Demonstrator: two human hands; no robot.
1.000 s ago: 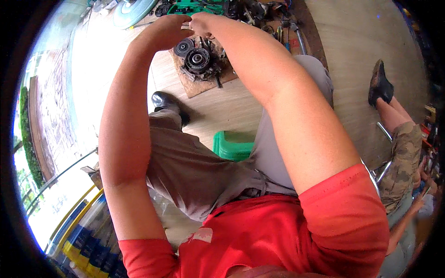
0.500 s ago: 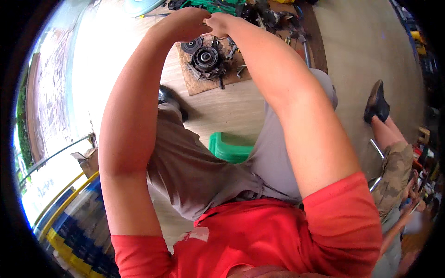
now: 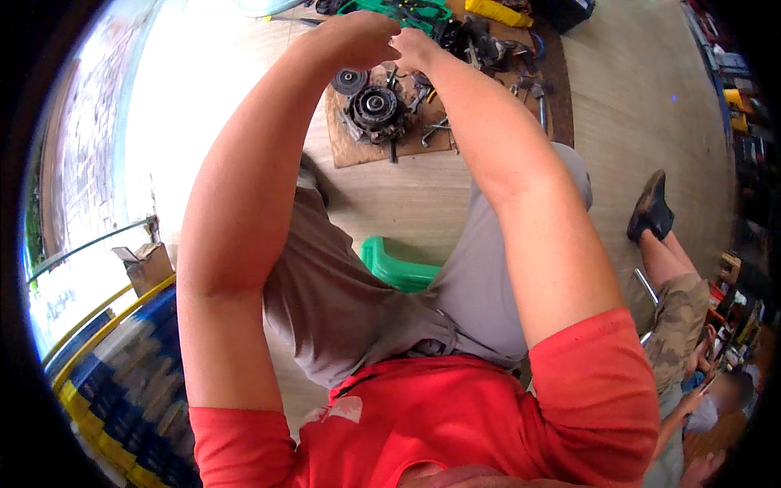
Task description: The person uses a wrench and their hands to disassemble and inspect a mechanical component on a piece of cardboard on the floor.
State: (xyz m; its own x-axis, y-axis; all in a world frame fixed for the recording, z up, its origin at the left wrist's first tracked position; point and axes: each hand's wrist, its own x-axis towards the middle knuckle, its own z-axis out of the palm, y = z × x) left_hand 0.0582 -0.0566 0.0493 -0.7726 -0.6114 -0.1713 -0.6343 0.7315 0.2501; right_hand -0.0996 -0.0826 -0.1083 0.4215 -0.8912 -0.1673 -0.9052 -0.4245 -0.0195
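My left hand (image 3: 373,39) and my right hand (image 3: 414,50) meet at the far end of my reach, fingertips close together. Both look closed, with the fingers bent inward; anything between them is too small or hidden to make out. Just below them lies a round, black, greasy engine part (image 3: 375,106) with a ringed hub, on a brown board (image 3: 346,154) on the floor. Beside it, partly behind my left forearm, sits a smaller toothed disc (image 3: 350,80). A wrench (image 3: 434,130) lies to the right of the engine part.
Beyond my hands are a green tray (image 3: 423,11) with dark parts, a yellow object (image 3: 498,11) and a dark box (image 3: 565,12). A green stool (image 3: 399,264) shows between my legs. Blue-and-yellow racking (image 3: 122,374) stands at left. Another person's shoe (image 3: 651,207) is at right.
My hands have shifted slightly right in the picture and remain close together. The board and engine parts also appear further right, as the view has moved a little.
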